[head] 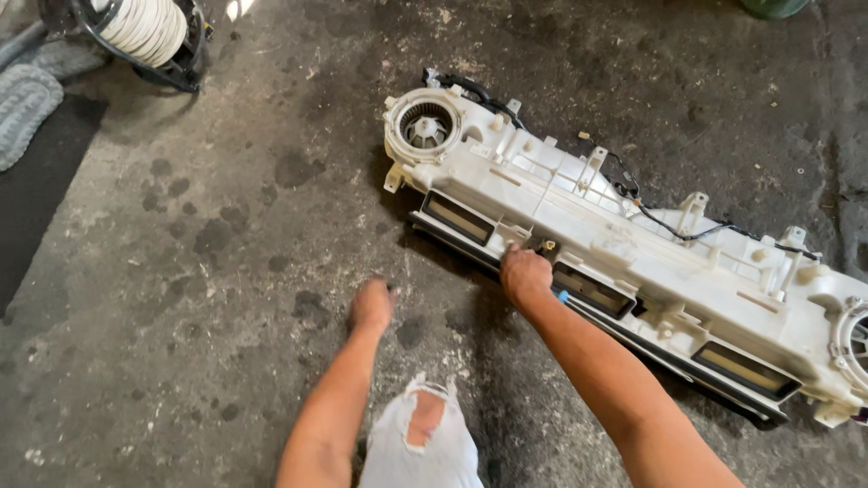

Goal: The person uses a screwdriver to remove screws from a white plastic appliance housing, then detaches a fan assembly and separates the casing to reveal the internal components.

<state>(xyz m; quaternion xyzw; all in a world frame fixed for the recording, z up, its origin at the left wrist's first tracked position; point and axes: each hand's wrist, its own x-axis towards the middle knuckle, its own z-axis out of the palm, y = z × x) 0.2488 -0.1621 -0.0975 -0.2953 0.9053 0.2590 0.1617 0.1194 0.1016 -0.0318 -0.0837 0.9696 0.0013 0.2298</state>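
Observation:
A long white plastic blower housing (579,203) lies slanted across the stained concrete floor, with a round fan opening (423,125) at its near-left end and several rectangular vents along its front edge. My right hand (525,273) is closed on the front edge of the housing near its middle, next to a small brass-coloured fitting (548,245). A bit of blue (563,295) shows just beside that wrist. My left hand (372,305) rests with curled fingers on the bare floor to the left of the housing, apart from it.
A black wire (665,226) runs along the housing's back. A second fan opening (854,339) sits at the right edge. A coil of white ribbed hose in a black frame (145,32) stands top left beside grey mats (27,99). My knee in torn light jeans (423,443) is at the bottom.

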